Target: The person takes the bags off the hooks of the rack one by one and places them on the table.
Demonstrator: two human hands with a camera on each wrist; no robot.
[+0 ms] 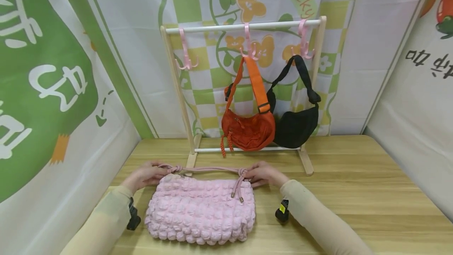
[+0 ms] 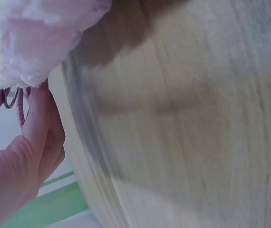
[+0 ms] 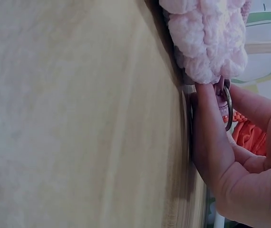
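A puffy pink handbag (image 1: 201, 209) with a bubbly quilted surface is at the front of the wooden table, its knotted cord strap (image 1: 209, 169) along the top. At its upper left corner my left hand (image 1: 148, 173) pinches the bag near the strap's end; a metal ring (image 2: 10, 99) shows between the fingers in the left wrist view. My right hand (image 1: 264, 174) pinches the opposite upper corner, thumb and fingers on either side of another metal ring (image 3: 228, 108). Two cord ends (image 1: 238, 192) dangle over the bag's front beside the right hand.
Behind the handbag stands a wooden rack (image 1: 178, 89) with a white top bar (image 1: 212, 28) and pink hooks (image 1: 186, 56). An orange bag (image 1: 249, 129) hangs from the middle hook, a black bag (image 1: 299, 127) from the right one. Printed curtains (image 1: 116, 19) enclose the table (image 1: 354, 192).
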